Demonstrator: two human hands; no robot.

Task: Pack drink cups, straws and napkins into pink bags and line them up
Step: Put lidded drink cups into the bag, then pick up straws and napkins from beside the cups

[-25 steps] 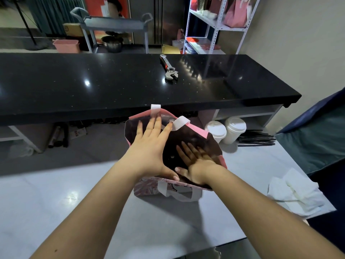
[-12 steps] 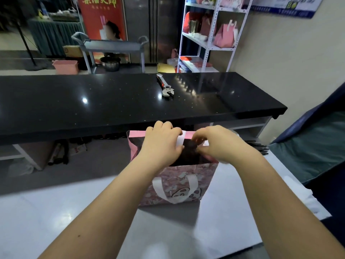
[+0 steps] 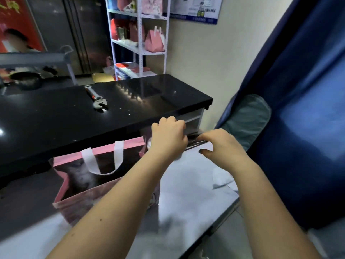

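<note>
The pink bag [image 3: 104,193] with white handles stands open on the white table [image 3: 188,199], left of my arms. My left hand [image 3: 168,139] is curled, knuckles up, just right of the bag's far corner. A pale sliver of a drink cup [image 3: 148,144] shows beside it. What is under its fingers is hidden. My right hand [image 3: 223,146] hovers with loosely curled fingers at the right end of the black straws [image 3: 196,142], which lie between the two hands. White napkins [image 3: 222,179] lie on the table under my right forearm.
A black counter [image 3: 93,116] with a wrench [image 3: 97,100] on it runs behind the table. A white shelf rack [image 3: 140,51] with pink bags stands at the back. Blue fabric [image 3: 308,109] hangs close on the right, past the table's edge.
Both hands have let go of the bag's top edge and moved right to the cups and straws. The bag stays standing open. My view has swung to the right.
</note>
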